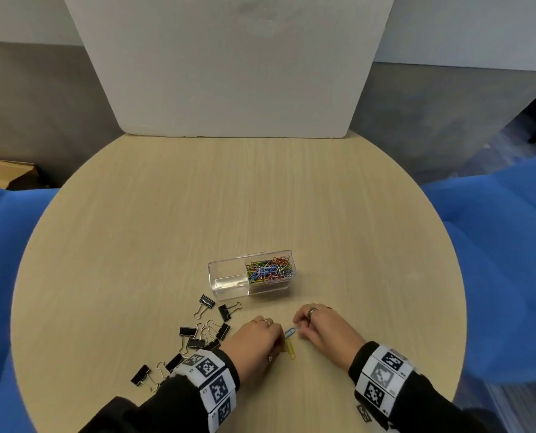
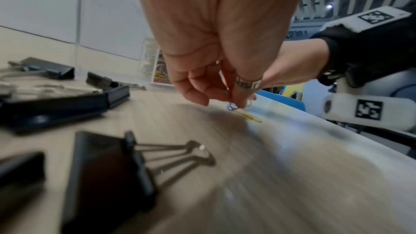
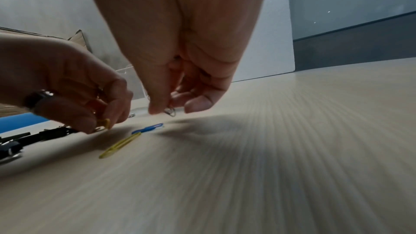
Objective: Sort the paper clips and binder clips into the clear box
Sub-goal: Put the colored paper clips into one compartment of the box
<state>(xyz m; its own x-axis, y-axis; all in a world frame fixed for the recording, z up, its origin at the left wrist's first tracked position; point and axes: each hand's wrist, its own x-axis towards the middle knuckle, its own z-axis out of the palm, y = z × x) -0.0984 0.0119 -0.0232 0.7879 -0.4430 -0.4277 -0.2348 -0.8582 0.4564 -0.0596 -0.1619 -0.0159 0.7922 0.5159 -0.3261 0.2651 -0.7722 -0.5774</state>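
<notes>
The clear box (image 1: 229, 284) stands mid-table; its right compartment holds several coloured paper clips (image 1: 269, 270), and its left one holds nothing. Black binder clips (image 1: 205, 334) lie scattered front left. A blue paper clip (image 1: 289, 332) and a yellow paper clip (image 1: 290, 350) lie on the table between my hands. My left hand (image 1: 279, 341) hovers just left of them and pinches another yellow paper clip (image 3: 105, 123). My right hand (image 3: 167, 110) is low over the table and pinches a silvery paper clip (image 3: 170, 112) just beyond the blue paper clip (image 3: 148, 128).
The round wooden table (image 1: 338, 229) has a white board (image 1: 229, 73) standing at its far edge. Blue chairs (image 1: 504, 245) flank it on both sides. Binder clips (image 2: 108, 172) lie close under my left wrist.
</notes>
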